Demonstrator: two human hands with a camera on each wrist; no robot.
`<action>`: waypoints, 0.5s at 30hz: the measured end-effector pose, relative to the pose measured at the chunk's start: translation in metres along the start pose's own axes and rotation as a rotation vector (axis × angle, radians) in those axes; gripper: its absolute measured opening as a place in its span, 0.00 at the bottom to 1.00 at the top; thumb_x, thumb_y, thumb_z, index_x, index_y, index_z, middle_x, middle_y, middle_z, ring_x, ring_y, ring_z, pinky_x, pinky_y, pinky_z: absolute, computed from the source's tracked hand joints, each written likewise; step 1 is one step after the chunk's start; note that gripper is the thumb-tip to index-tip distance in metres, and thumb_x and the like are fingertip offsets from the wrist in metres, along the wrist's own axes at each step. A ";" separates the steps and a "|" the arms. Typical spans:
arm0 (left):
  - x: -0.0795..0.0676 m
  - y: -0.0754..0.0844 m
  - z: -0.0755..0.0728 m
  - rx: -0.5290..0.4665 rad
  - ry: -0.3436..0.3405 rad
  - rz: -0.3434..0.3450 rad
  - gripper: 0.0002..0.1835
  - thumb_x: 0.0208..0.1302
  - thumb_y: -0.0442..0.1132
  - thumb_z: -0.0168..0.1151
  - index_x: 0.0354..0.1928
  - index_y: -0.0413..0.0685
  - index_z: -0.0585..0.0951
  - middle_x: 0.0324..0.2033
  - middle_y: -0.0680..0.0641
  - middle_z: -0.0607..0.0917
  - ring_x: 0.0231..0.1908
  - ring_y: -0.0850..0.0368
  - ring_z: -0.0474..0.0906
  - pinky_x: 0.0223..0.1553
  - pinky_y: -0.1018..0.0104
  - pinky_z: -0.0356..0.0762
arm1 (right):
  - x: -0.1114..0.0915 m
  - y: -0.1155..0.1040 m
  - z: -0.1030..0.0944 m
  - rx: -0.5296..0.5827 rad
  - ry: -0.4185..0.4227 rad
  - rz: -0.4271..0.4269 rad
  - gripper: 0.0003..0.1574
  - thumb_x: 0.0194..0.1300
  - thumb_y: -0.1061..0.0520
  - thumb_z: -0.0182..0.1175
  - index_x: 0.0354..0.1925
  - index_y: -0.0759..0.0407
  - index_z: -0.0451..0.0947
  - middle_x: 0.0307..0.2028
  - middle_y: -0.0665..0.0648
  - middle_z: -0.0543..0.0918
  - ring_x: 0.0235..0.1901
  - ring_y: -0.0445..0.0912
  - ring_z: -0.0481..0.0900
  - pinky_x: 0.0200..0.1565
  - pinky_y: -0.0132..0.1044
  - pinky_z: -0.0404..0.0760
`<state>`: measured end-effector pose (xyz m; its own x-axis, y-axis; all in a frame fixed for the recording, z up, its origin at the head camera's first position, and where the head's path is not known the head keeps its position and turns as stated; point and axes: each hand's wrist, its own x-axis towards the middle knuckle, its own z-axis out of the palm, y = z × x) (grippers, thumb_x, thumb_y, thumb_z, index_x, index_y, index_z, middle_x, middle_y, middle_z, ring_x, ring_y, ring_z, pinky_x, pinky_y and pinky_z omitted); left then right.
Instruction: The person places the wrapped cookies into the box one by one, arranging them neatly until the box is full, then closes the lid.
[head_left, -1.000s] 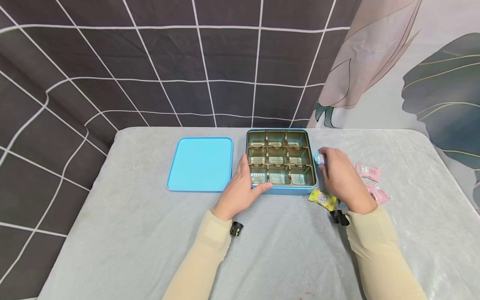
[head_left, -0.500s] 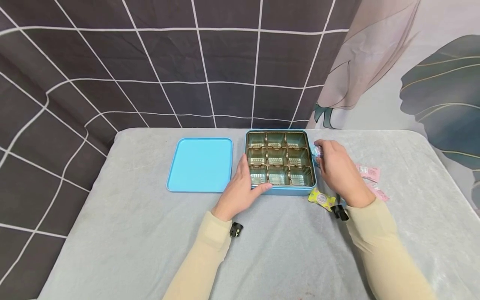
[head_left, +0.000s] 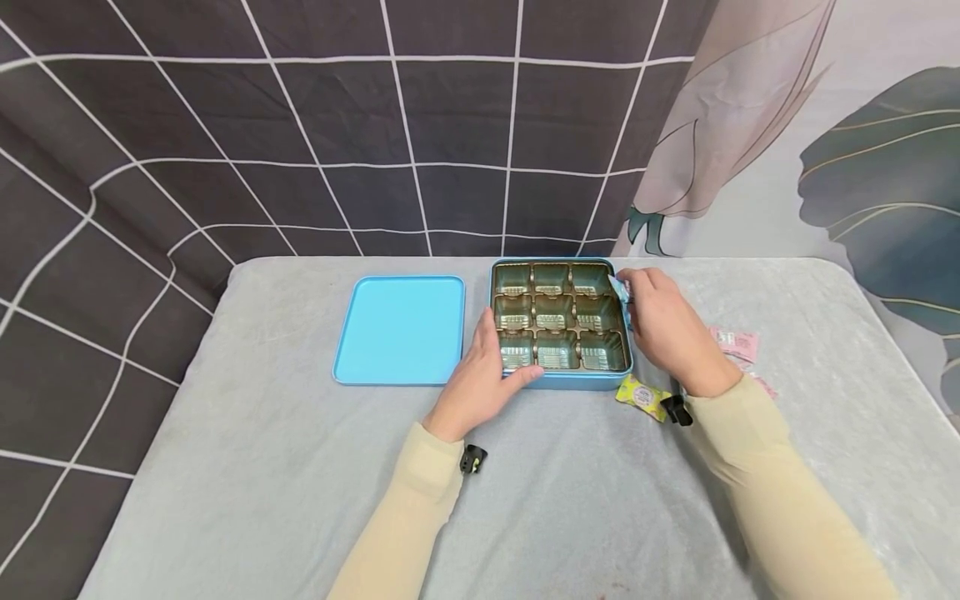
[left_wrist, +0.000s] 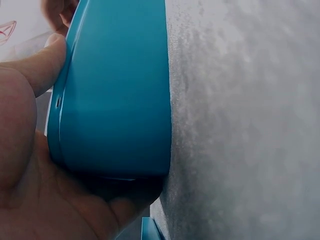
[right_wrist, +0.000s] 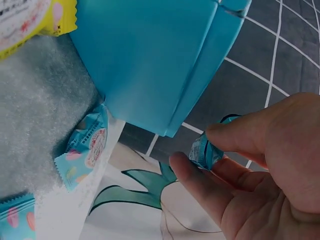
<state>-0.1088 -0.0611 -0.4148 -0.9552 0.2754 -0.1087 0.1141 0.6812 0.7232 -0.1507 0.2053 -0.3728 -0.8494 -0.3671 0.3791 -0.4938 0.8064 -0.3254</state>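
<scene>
In the head view my left hand (head_left: 480, 375) holds the near left corner of a blue box (head_left: 577, 381). Its thumb lies on the front rim and its fingers along the left wall, as the left wrist view shows close up. A gold plastic tray (head_left: 555, 312) with several square compartments fills the box, all of them vacant. My right hand (head_left: 671, 333) is at the box's right edge, pinching a blue wrapped candy (right_wrist: 206, 152) between thumb and fingers. In the head view this candy overlaps the box's far right rim.
A blue lid (head_left: 401, 329) lies left of the box. At the near right corner is a yellow wrapped candy (head_left: 642, 397). Pink wrapped candies (head_left: 737, 342) lie beyond my right wrist. The right wrist view shows a blue candy (right_wrist: 87, 145) beside the box and another blue wrapper (right_wrist: 19, 217).
My right hand has moved away from me and left, carrying the blue candy from beside the box to its far right rim. The left hand and box have stayed put.
</scene>
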 end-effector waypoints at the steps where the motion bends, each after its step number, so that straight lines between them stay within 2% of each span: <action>1: 0.000 0.000 0.000 -0.001 -0.001 0.000 0.60 0.67 0.64 0.60 0.79 0.40 0.33 0.79 0.38 0.35 0.77 0.45 0.37 0.74 0.51 0.45 | 0.001 0.000 0.000 -0.001 0.002 -0.006 0.22 0.64 0.77 0.50 0.56 0.77 0.69 0.45 0.74 0.75 0.49 0.68 0.73 0.54 0.60 0.72; 10: 0.000 0.001 0.000 -0.004 0.004 -0.006 0.60 0.67 0.64 0.60 0.79 0.41 0.33 0.79 0.39 0.36 0.77 0.46 0.38 0.74 0.49 0.46 | 0.013 0.002 0.001 -0.025 0.011 -0.104 0.20 0.64 0.77 0.52 0.55 0.78 0.69 0.44 0.75 0.76 0.45 0.67 0.75 0.52 0.59 0.74; 15: -0.001 0.001 0.000 -0.008 0.006 -0.003 0.60 0.67 0.64 0.60 0.79 0.41 0.33 0.79 0.39 0.36 0.77 0.46 0.38 0.74 0.49 0.46 | 0.022 0.001 -0.001 -0.029 -0.017 -0.119 0.19 0.65 0.75 0.55 0.54 0.78 0.69 0.43 0.74 0.77 0.45 0.67 0.76 0.51 0.59 0.75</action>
<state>-0.1082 -0.0605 -0.4146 -0.9572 0.2691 -0.1065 0.1092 0.6768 0.7280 -0.1696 0.1989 -0.3637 -0.7884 -0.4686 0.3984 -0.5857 0.7699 -0.2535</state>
